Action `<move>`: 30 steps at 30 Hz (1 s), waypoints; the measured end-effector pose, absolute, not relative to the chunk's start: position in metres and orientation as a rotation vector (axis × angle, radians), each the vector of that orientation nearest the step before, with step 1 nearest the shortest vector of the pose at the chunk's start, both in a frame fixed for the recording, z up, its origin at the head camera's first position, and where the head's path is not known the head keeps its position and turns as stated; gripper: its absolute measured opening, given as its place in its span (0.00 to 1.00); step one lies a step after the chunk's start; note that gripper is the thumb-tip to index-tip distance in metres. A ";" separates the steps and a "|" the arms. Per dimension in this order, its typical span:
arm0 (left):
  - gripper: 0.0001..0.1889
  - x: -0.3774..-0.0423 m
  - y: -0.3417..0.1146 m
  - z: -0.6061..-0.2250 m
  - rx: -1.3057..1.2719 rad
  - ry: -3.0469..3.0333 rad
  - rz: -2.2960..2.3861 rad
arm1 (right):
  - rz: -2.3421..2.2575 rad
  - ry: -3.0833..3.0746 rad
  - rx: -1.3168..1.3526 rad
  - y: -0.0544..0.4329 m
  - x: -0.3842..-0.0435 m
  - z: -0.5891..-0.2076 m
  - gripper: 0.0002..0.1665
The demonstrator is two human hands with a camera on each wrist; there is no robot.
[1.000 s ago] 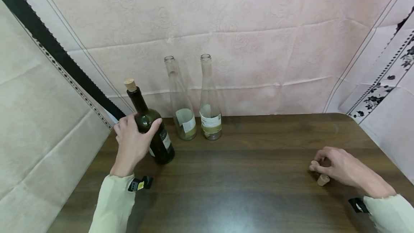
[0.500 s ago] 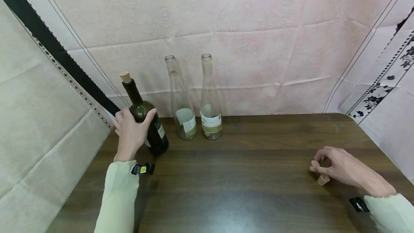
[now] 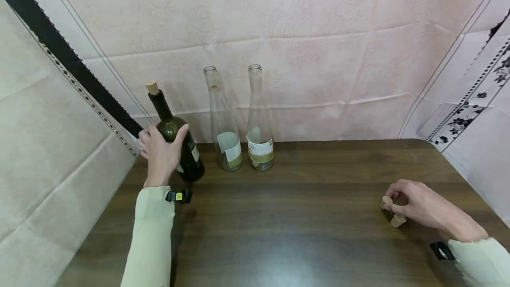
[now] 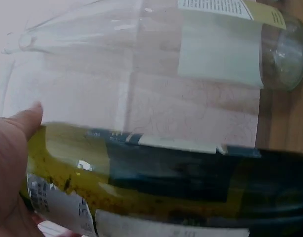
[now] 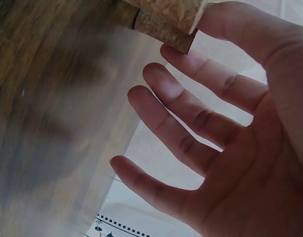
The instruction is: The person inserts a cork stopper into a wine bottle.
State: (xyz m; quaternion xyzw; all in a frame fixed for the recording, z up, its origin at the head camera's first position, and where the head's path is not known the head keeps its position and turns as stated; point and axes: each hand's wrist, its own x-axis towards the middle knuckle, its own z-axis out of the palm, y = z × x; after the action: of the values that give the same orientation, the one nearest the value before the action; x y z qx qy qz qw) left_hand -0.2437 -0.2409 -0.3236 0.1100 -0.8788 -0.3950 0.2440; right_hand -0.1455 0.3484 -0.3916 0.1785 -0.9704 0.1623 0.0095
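In the head view, my left hand (image 3: 161, 152) grips a dark green wine bottle (image 3: 189, 158) around its shoulder, thumb on the right side. A cork (image 3: 152, 87) stands out of its mouth. The left wrist view shows the bottle (image 4: 166, 173) close up, with pale labels. On the right, my right hand (image 3: 418, 205) has thumb and index finger about a small cork (image 3: 385, 201) at the table. Just in front lies a second cork (image 3: 398, 220), under the thumb in this view. From the right wrist, my index fingertip meets one cork (image 5: 161, 30), and the other fingers extend loosely.
Two clear glass bottles with labels, a left one (image 3: 224, 123) and a right one (image 3: 260, 123), stand uncorked at the back of the brown wooden table (image 3: 303, 198). Pale patterned cloth (image 3: 318, 56) hangs behind the table and along both sides.
My left hand has carried the wine bottle back and to the left, toward the rear corner. On the right, the hand stays put, while more of the far cork shows past the thumb.
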 end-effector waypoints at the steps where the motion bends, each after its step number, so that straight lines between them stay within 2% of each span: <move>1: 0.52 -0.244 -0.240 -0.324 0.301 -2.386 -1.079 | 0.502 -3.031 0.560 0.349 -0.146 -0.392 0.07; 4: 0.52 -0.242 -0.237 -0.325 0.293 -2.308 -1.048 | 0.479 -3.023 0.561 0.350 -0.146 -0.393 0.08; 6: 0.48 -0.241 -0.232 -0.322 0.249 -2.192 -0.996 | 0.467 -3.014 0.563 0.350 -0.146 -0.394 0.08; 11: 0.24 -0.231 -0.200 -0.307 -0.028 -1.792 -0.873 | 0.494 -3.008 0.571 0.351 -0.146 -0.393 0.07; 14: 0.19 -0.226 -0.176 -0.301 -0.206 -1.746 -0.893 | 0.529 -3.023 0.564 0.351 -0.147 -0.392 0.06; 18: 0.24 -0.230 -0.154 -0.304 -0.282 -1.911 -0.995 | 0.556 -3.031 0.563 0.351 -0.148 -0.392 0.06; 25: 0.39 -0.258 -0.147 -0.326 -0.123 -2.185 -1.193 | 0.537 -2.993 0.564 0.350 -0.149 -0.392 0.07; 30: 0.43 -0.274 -0.147 -0.334 -0.101 -2.300 -1.199 | 0.481 -2.915 0.540 0.351 -0.148 -0.390 0.08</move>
State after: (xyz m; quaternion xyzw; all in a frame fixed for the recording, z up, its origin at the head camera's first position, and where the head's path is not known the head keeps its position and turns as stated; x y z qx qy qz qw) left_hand -0.2740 -0.1467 -0.3345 -0.0375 -0.8532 -0.4449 0.2695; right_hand -0.1482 0.3506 -0.3900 0.1792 -0.9682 0.1599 0.0693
